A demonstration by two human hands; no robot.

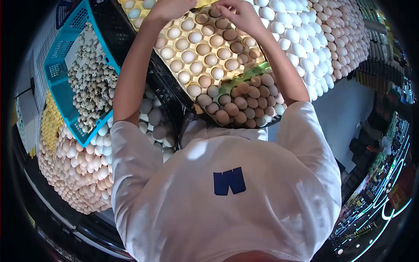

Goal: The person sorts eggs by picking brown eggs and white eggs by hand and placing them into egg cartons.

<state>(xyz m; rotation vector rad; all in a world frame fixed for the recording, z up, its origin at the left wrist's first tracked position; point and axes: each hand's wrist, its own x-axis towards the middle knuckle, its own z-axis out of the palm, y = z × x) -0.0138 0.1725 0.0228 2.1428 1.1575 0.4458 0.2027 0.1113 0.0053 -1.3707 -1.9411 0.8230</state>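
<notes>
eggs [211,60], cream to brown, sit in rows in the cups of a yellow tray [213,50] at the upper middle of the view, in front of the person. both hands are at the tray's far part. the left hand [171,8] is over its far left part, cut off by the top edge of the view, so i cannot tell whether its fingers are wide, narrow or holding something. the right hand [238,13] is just beside the darker eggs farther right, its fingers bent and bunched narrowly; whether they hold an egg i cannot tell.

nearer the body, a green tray [258,69] shows its edge beside the yellow one, with a heap of brown eggs [240,103] on it. to the right lie white eggs [301,48] in a broad heap, and past them pinkish eggs [340,39]. left of the yellow tray, a blue basket [54,67] holds small speckled eggs [89,83]. below it are a large heap of pale eggs [83,168] and stacked yellow trays [50,120]. greyish eggs [155,117] lie near the left arm. the person's white shirt [179,209] has a dark blue mark [229,181] on it.
</notes>
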